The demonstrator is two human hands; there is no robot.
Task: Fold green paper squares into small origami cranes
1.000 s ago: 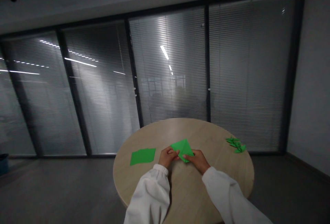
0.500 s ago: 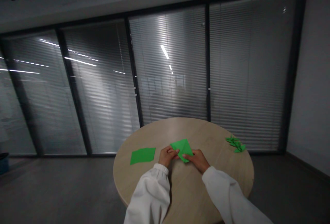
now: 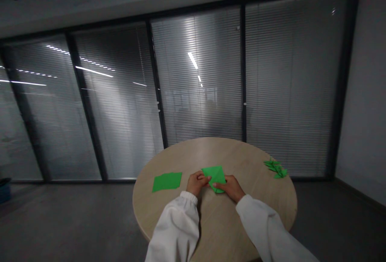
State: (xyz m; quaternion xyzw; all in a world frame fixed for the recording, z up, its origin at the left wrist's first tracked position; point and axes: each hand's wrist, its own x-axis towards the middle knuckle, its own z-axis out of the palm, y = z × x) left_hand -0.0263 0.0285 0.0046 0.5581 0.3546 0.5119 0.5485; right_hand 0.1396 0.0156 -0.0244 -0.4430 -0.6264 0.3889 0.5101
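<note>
A folded sheet of green origami paper (image 3: 215, 172) is held above the middle of the round table, crease lines showing on its face. My left hand (image 3: 197, 182) pinches its left edge between thumb and fingers. On the lower right side, my right hand (image 3: 231, 187) grips the same paper, its thumb lying on top. The fingers underneath the paper are hidden.
The round wooden table (image 3: 211, 221) bears flat green paper sheets (image 3: 167, 182) at the left and several folded green paper pieces (image 3: 276, 168) near the right edge. Behind it stands a glass partition with blinds (image 3: 196, 105).
The green paper has tilted and turned slightly in my hands, its top corner coming down into a flatter upper edge. Both hands have barely moved and keep their grip.
</note>
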